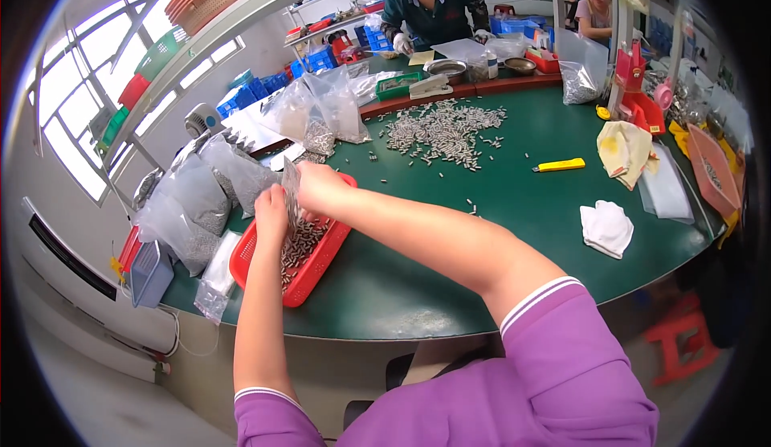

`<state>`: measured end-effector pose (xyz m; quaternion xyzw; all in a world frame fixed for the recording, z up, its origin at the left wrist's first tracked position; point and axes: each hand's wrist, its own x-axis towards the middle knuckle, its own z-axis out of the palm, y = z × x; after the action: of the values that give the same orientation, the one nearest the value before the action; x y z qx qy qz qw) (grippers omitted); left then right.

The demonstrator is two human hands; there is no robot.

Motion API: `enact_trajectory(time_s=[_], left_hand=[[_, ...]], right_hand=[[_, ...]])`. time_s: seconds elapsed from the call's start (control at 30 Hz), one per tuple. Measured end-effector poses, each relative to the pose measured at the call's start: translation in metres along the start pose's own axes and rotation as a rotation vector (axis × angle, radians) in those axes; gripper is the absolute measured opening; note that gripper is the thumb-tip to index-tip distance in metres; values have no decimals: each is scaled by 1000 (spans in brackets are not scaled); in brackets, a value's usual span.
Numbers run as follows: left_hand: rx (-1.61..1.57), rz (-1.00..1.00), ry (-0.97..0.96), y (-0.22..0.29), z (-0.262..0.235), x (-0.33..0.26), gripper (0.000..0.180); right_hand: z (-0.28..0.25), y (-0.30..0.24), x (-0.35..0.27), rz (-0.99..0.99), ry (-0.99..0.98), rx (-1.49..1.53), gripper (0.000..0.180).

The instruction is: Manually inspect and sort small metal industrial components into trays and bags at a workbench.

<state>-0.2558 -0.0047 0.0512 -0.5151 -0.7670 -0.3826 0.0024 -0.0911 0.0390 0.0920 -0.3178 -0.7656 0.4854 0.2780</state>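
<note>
Both my hands hold a small clear plastic bag (290,183) upright over a red basket (320,269) at the left of the green table (450,286). My left hand (271,206) pinches the bag's near side. On the far side, my right hand (320,187) grips it. The basket holds several small silvery metal cylinders (301,244). A large loose pile of the same metal cylinders (443,131) lies spread on the table further back.
Filled clear bags (197,198) are stacked at the table's left edge, more bags (321,110) behind. A yellow utility knife (560,165), white cloth (607,227), yellow cloth (625,150) and orange tray (713,170) lie right. Two people sit across the table.
</note>
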Motion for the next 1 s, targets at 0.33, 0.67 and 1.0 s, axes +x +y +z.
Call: enact_trajectory(time_s=[0.33,0.67,1.0], left_hand=[[-22,355,198,36,30,-13,48],[-59,128,-338,98,199,10,66],[9,275,-236,105,284,70,47]], right_hand=[[-180,82,-17,69,480,71,51],[-347,198,-121,535,823,-50,36],[-338,218,-68,555,636,0,38]])
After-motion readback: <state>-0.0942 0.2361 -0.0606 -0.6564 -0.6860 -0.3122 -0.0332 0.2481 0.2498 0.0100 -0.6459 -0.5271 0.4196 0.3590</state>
